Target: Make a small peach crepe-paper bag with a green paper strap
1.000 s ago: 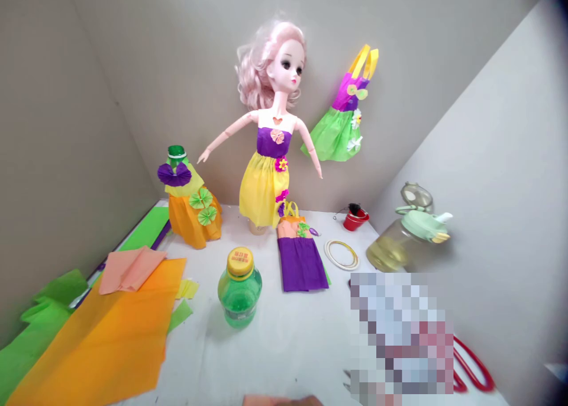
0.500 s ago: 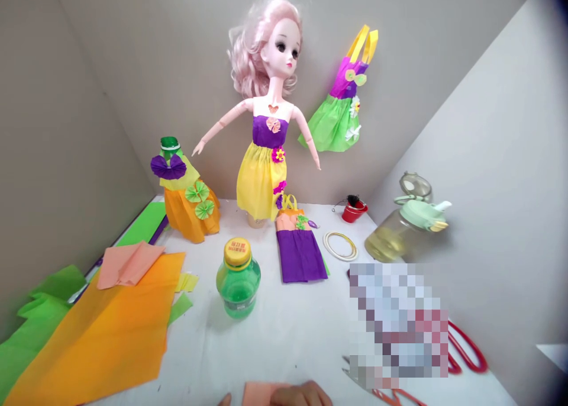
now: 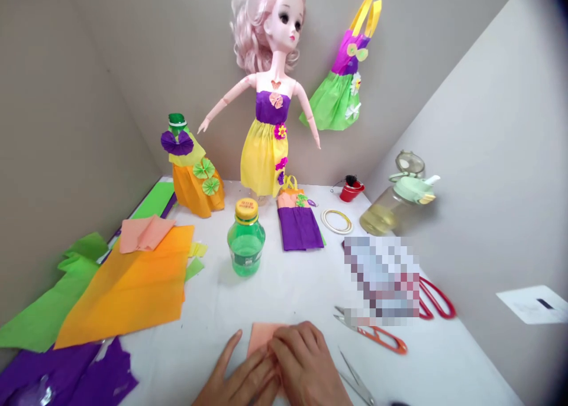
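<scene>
A piece of peach crepe paper [image 3: 262, 337] lies on the table at the bottom middle, its near part covered by my hands. My right hand [image 3: 304, 358] is closed on the paper with its fingers bent. Beside it, my left hand [image 3: 244, 375] holds the paper at the same spot; one finger points away to the left while the others meet the right fingertips. A green bottle with a yellow cap [image 3: 246, 240] stands beyond the hands. Orange-handled scissors [image 3: 377, 335] and small metal snips [image 3: 355, 379] lie to the right.
A doll [image 3: 270, 110] in a purple and yellow dress stands at the back. Left are orange [image 3: 133, 287], green [image 3: 62, 293] and purple crepe sheets [image 3: 80, 370]. A purple doll dress [image 3: 300, 228], bangles [image 3: 337, 221], a red bucket [image 3: 351, 190] and a jug [image 3: 394, 202] sit farther back.
The view has tilted down, so more of the near table, both hands and the purple sheet show. My left hand has come in against the right on the peach paper.
</scene>
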A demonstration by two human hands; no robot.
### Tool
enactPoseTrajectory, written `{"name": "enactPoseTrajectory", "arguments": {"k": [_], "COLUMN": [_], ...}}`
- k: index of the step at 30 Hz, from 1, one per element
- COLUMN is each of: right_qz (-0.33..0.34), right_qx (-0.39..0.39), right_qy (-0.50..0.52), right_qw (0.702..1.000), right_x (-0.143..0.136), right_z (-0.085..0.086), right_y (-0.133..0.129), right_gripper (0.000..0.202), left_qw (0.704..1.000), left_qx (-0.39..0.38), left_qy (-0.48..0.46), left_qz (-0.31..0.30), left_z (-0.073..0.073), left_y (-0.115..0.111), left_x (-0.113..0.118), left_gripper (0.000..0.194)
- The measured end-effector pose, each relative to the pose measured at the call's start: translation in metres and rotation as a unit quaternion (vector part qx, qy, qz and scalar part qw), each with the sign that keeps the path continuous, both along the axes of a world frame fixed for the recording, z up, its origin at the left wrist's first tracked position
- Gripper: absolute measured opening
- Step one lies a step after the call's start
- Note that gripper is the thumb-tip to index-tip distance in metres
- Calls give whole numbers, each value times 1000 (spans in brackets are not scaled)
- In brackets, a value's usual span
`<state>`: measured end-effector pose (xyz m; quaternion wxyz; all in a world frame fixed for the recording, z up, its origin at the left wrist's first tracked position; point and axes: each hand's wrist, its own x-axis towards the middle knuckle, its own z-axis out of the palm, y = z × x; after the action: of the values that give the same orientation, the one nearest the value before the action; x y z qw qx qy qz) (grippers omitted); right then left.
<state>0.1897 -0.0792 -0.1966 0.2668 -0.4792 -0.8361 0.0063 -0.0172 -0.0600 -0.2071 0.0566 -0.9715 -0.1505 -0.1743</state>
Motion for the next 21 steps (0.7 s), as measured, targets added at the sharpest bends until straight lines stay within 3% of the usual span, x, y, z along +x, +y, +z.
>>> {"name": "enactPoseTrajectory", "arguments": {"k": [6,16,21], "right_qz": [7,4,-2], "right_qx": [-90,-58,13], "right_qy": [-32,-108,-107], "right_qw": [995,993,994], "right_x": [-2,-8,2], "right_z": [25,35,48], "right_y": [-8,-15,-24], "right_gripper": [18,23,49], "left_qw": [996,983,984], "left_qx": [-69,-155,-134], "left_qy": [48,59,96], "left_qz": [29,74,68], "left_z": [12,7,12], "left_y": [-12,-20,-21], "left_x": [0,1,4], "left_gripper": [55,66,67]}}
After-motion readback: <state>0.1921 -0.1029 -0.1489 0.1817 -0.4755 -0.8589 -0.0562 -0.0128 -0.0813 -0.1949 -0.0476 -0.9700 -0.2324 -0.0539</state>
